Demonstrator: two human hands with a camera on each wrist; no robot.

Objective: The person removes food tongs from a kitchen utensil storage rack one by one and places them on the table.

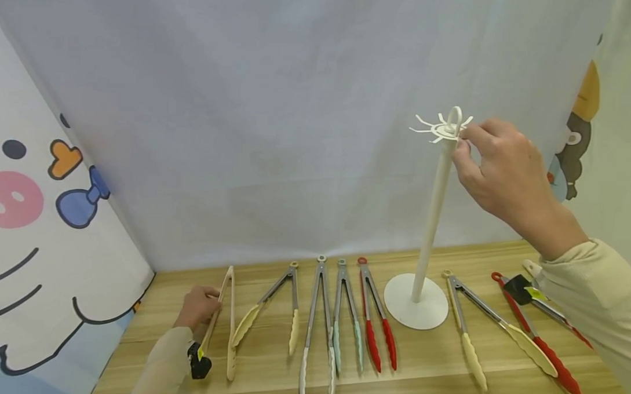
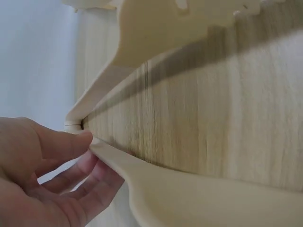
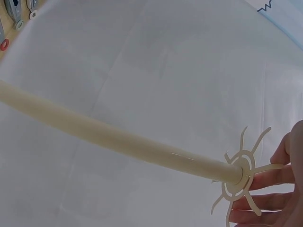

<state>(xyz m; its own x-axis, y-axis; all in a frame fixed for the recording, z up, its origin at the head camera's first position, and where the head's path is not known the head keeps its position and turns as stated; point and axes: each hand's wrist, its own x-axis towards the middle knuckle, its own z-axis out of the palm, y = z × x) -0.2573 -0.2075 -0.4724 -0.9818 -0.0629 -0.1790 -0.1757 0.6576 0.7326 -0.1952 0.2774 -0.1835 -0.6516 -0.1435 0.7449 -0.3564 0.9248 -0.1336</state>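
Observation:
My left hand [image 1: 199, 308] is at the left of the table, pinching one arm of the beige tongs [image 1: 232, 333]. In the left wrist view, thumb and fingers meet on that arm near the hinged end of the tongs [image 2: 113, 158], which stand spread apart on edge. At the upper right, my right hand [image 1: 509, 175] is at the top of a cream utensil stand [image 1: 432, 230]. Its thumb and fingers pinch one of the thin hooks [image 3: 267, 168] that radiate from the stand's top ring, as the right wrist view shows. The stand is upright on its round base [image 1: 401, 313].
Between the beige tongs and the stand lie yellow-tipped tongs [image 1: 294, 329], long white-tipped tongs [image 1: 304, 365], mint tongs [image 1: 358, 343] and red-tipped tongs [image 1: 389, 341]. Right of the base are more yellow tongs [image 1: 474, 362] and red tongs [image 1: 560, 368]. A pale curtain [image 1: 276, 132] hangs behind.

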